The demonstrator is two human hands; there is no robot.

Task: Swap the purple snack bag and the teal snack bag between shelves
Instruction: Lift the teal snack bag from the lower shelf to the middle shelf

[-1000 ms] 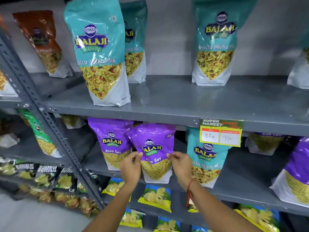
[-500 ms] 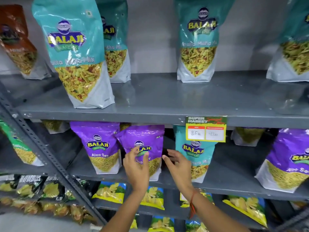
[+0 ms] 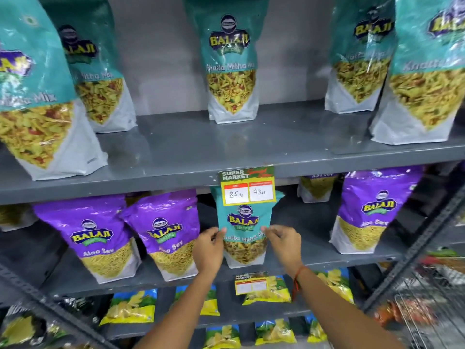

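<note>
A teal snack bag (image 3: 245, 222) stands upright on the middle shelf (image 3: 314, 258), among purple bags. My left hand (image 3: 207, 250) pinches its left edge and my right hand (image 3: 283, 244) pinches its right edge. Just left of it a purple snack bag (image 3: 167, 230) stands free on the same shelf, with another purple bag (image 3: 91, 235) beside it. A price tag (image 3: 247, 188) hanging from the upper shelf (image 3: 176, 149) covers the teal bag's top.
Several teal bags stand on the upper shelf, such as one at the back middle (image 3: 231, 66). Another purple bag (image 3: 370, 210) stands at the right. Yellow chip packets (image 3: 130, 307) fill the lower shelf. A wire basket (image 3: 425, 303) sits at the lower right.
Both hands left the purple bag, which now stands on the middle shelf, and moved right to take the teal bag's edges. The view shifted right and closer.
</note>
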